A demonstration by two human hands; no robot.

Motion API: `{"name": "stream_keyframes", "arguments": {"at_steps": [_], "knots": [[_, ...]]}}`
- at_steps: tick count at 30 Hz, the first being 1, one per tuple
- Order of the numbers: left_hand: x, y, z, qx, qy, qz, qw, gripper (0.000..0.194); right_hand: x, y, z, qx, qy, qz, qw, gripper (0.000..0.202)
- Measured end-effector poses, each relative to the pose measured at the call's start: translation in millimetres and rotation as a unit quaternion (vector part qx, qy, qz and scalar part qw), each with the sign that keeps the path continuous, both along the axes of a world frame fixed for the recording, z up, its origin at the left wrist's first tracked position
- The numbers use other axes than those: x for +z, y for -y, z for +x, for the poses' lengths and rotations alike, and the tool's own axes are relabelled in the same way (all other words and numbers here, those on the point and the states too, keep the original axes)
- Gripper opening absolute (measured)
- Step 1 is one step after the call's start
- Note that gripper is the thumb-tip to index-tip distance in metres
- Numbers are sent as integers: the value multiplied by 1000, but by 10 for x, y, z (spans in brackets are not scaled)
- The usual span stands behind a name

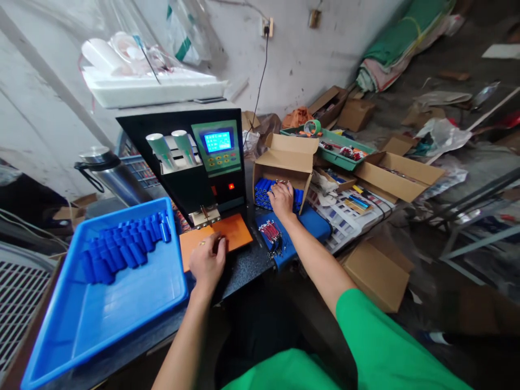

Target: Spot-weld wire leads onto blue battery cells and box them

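My left hand (208, 261) rests on the orange plate (233, 232) in front of a black machine (182, 184). Its fingers are loosely bent, the thumb stands apart from the index finger, and I see nothing between them. My right hand (281, 199) reaches into an upright cardboard box (286, 160) with its fingers apart over blue-wrapped cylindrical battery cells (263, 193). Whether a fingertip grips a cell is hidden. Below the box, red and black wire leads (271, 234) lie in a bunch on a blue surface (320, 230).
At left, a blue tray (134, 319) holds rows of blue cells (122, 244). Behind it stands a steel flask (116, 176). The machine has a lit display (218, 141). To the right are a green tray (341, 160), an open carton (398, 176) and another box (377, 273).
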State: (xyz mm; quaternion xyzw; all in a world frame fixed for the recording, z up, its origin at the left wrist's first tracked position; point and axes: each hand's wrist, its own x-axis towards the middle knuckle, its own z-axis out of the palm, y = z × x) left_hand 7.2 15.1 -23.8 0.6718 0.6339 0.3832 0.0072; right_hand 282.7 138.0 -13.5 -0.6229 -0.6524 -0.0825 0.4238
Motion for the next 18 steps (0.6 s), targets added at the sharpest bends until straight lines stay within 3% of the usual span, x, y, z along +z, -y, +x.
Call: {"name": "stream_keyframes", "arguments": {"at_steps": [4,10,13,18], "knots": [[-28,-5,-4,-7,-17,10,1000,30,-75,-74,9,-5,5,8,1000,26],[-29,-27,35,17,-38,8,999,32,-37,2,36,0,0,-12,1000,28],[-12,0,47,9,-33,-1,999,30,-82,236,-34,13,-13,25,1000,30],[11,7,11,-4,-18,-16,1000,29,-299,864,-73,25,-52,80,995,32]]}}
